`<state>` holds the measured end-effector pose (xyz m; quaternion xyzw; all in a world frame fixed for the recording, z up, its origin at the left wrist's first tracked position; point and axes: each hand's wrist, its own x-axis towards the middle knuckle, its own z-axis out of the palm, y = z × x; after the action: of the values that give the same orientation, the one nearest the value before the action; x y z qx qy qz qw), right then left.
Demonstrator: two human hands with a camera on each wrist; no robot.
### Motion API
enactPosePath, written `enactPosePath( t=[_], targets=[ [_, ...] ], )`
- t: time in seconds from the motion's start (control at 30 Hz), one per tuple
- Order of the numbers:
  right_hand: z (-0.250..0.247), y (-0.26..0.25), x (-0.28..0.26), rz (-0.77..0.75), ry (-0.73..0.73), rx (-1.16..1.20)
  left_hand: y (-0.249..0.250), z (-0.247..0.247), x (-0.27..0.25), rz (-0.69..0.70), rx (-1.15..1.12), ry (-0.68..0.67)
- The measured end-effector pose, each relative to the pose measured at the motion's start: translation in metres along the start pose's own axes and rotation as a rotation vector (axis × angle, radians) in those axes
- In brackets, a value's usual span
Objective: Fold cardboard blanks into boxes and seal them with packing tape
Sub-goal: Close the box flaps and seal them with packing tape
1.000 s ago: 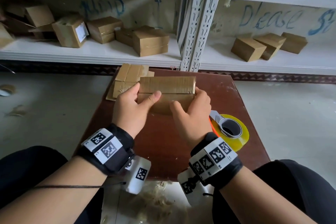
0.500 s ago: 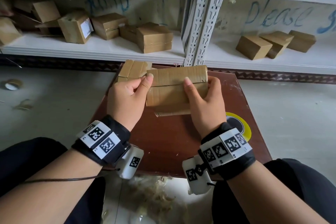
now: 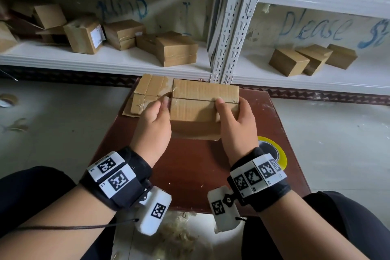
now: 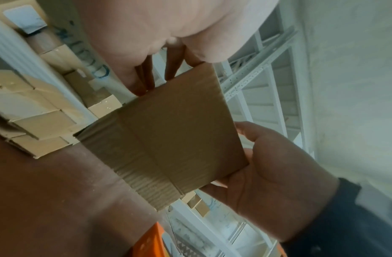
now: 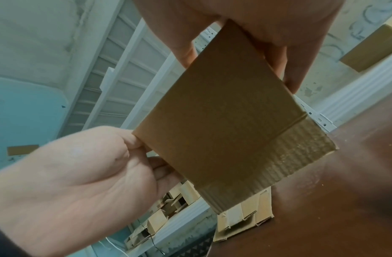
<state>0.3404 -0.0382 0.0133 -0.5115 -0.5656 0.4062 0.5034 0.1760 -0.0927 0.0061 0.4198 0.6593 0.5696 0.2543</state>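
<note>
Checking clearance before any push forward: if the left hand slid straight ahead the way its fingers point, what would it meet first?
Probably the stack of flat cardboard blanks lying on the brown table, just beyond the left hand that grips the brown cardboard box. The hand may pass above it; depth is unclear.

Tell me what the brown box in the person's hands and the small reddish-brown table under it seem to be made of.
The brown box looks like plain corrugated cardboard, matte: ribbed fluting shows through its lower flap in both wrist views. The reddish-brown table looks like wood or wood veneer with a glossy varnish, since it reflects light, though scuffed; which one, I cannot tell. The left hand and right hand hold the box.
</note>
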Motion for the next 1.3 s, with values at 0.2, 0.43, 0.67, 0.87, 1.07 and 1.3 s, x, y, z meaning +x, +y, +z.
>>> enactPosePath(
  t=[0.2, 0.43, 0.67, 0.87, 1.07, 1.3],
  targets=[
    [0.001, -0.004, -0.006, -0.079, -0.057, 0.008, -0.005, -0.005, 0.009, -0.209, -0.263, -0.091],
    [-0.003, -0.007, -0.009, -0.192, -0.136, 0.004, -0.006, -0.007, 0.008, -0.27, -0.42, -0.2],
    [-0.002, 0.003, -0.012, -0.213, -0.197, -0.07, -0.007, -0.01, 0.005, -0.208, -0.203, -0.263],
    [-0.001, 0.003, 0.003, -0.002, -0.023, 0.018, -0.001, -0.006, 0.001, -0.289, -0.302, -0.239],
    [0.008, 0.007, 0.008, 0.355, -0.173, 0.409, 0.007, -0.009, 0.005, -0.398, -0.59, -0.186],
    [-0.014, -0.009, 0.017, 0.347, -0.289, 0.615, 0.02, -0.015, 0.01, -0.404, -0.693, -0.417]
  ],
)
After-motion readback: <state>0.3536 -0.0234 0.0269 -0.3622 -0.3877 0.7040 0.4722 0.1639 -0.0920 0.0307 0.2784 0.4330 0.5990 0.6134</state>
